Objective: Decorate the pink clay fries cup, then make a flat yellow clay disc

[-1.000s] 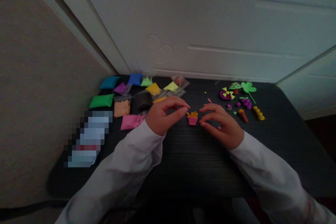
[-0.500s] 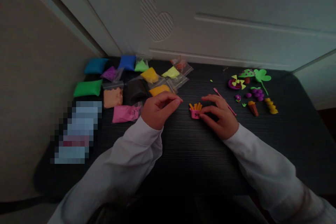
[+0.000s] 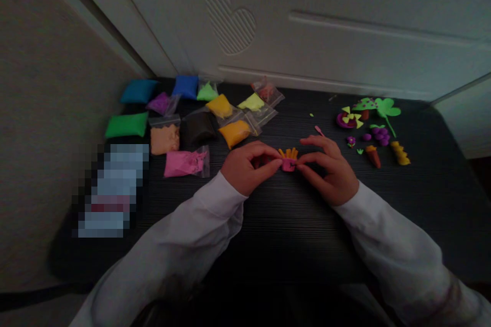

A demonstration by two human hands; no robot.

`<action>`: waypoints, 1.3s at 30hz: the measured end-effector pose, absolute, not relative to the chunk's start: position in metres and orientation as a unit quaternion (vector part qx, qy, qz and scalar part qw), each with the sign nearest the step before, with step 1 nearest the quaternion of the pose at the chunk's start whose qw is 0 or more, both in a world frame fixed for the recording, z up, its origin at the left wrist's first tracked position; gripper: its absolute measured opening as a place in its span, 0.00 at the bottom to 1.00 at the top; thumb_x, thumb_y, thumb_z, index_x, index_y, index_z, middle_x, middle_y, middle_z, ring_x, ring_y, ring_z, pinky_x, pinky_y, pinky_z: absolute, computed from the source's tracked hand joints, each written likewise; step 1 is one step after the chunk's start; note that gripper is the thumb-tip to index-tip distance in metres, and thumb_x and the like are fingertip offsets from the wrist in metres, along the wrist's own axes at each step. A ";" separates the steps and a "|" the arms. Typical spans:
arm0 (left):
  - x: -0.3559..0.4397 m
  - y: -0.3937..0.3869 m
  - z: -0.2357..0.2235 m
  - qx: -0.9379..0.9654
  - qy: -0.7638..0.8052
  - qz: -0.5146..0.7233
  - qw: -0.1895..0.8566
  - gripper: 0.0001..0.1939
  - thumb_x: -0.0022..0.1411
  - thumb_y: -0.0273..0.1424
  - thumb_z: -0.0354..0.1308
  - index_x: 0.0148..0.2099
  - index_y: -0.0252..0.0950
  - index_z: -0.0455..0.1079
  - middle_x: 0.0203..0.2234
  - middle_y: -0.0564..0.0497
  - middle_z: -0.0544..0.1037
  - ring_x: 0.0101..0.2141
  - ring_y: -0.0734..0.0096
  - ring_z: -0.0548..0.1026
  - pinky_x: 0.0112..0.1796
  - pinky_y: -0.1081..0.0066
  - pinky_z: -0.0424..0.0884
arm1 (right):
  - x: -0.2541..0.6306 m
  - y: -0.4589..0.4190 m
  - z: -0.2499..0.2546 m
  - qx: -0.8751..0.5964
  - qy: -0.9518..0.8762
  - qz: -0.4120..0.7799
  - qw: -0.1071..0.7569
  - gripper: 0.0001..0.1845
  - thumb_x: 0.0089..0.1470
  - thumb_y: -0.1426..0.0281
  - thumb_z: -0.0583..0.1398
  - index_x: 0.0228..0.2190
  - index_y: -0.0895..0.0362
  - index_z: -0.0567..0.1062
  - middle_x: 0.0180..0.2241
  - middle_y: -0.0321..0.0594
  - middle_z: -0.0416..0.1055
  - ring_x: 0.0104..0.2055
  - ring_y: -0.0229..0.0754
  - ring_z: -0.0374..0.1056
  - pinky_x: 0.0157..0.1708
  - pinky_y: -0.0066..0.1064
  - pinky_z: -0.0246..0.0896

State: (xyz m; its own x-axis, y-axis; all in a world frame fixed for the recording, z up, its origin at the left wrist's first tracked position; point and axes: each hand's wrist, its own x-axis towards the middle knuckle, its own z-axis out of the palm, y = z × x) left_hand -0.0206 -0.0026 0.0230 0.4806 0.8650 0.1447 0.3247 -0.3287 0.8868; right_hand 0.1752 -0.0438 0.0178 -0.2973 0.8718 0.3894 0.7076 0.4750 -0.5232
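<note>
A small clay box of french fries (image 3: 289,164), pink with yellow-orange sticks on top, stands at the middle of the dark table. Thin black marks show on its front, towards the right. My left hand (image 3: 253,166) pinches its left side between thumb and forefinger. On the opposite side, the thumb and forefinger of my right hand (image 3: 328,171) close on the box's right edge, the other fingers raised. Behind the right hand a pink stick tool (image 3: 318,131) lies partly hidden.
Bags of coloured clay, among them a pink bag (image 3: 184,163) and an orange bag (image 3: 235,133), lie at the left. A blurred-out phone (image 3: 115,189) is at the far left. Clay figures, including a green clover (image 3: 385,108) and purple grapes (image 3: 380,135), lie right. A white panel (image 3: 307,46) stands behind.
My right hand moved onto the box's right edge, then my left hand came right to its left side. Black marks on the box front came into sight. The view shifted.
</note>
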 end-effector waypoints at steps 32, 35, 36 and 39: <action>-0.015 -0.027 0.027 0.872 0.272 0.401 0.069 0.06 0.48 0.26 0.56 0.32 0.34 0.69 0.27 0.50 0.74 0.31 0.71 0.70 0.34 0.68 0.66 | 0.156 -0.072 0.045 -0.527 -0.664 0.383 0.366 0.10 0.47 0.66 0.57 0.34 0.56 0.69 0.35 0.39 0.69 0.40 0.40 0.64 0.43 0.35 0.58; -0.015 -0.028 0.026 0.879 0.275 0.390 0.022 0.07 0.48 0.26 0.56 0.33 0.34 0.69 0.27 0.50 0.74 0.31 0.70 0.69 0.33 0.68 0.66 | 0.154 -0.073 0.042 -0.530 -0.630 0.415 0.388 0.09 0.46 0.67 0.58 0.32 0.56 0.68 0.34 0.39 0.68 0.40 0.40 0.64 0.44 0.36 0.58; -0.015 -0.028 0.026 0.879 0.276 0.389 0.017 0.06 0.48 0.27 0.56 0.33 0.34 0.69 0.27 0.50 0.74 0.31 0.70 0.69 0.33 0.68 0.66 | 0.154 -0.073 0.042 -0.520 -0.616 0.432 0.405 0.08 0.46 0.68 0.58 0.31 0.56 0.67 0.34 0.38 0.68 0.40 0.40 0.64 0.44 0.35 0.58; -0.016 -0.028 0.026 0.875 0.280 0.394 0.022 0.06 0.48 0.26 0.57 0.33 0.34 0.69 0.27 0.51 0.74 0.30 0.71 0.69 0.33 0.69 0.66 | 0.155 -0.072 0.041 -0.476 -0.569 0.491 0.457 0.08 0.45 0.72 0.59 0.30 0.55 0.65 0.35 0.37 0.67 0.41 0.38 0.64 0.44 0.34 0.58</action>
State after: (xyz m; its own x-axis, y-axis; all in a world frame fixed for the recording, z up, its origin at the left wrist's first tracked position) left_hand -0.0158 -0.0277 0.0257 0.5318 0.5077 0.6778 0.4738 -0.8418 0.2588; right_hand 0.1549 -0.0723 0.0414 -0.1303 0.9900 0.0531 0.0938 0.0656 -0.9934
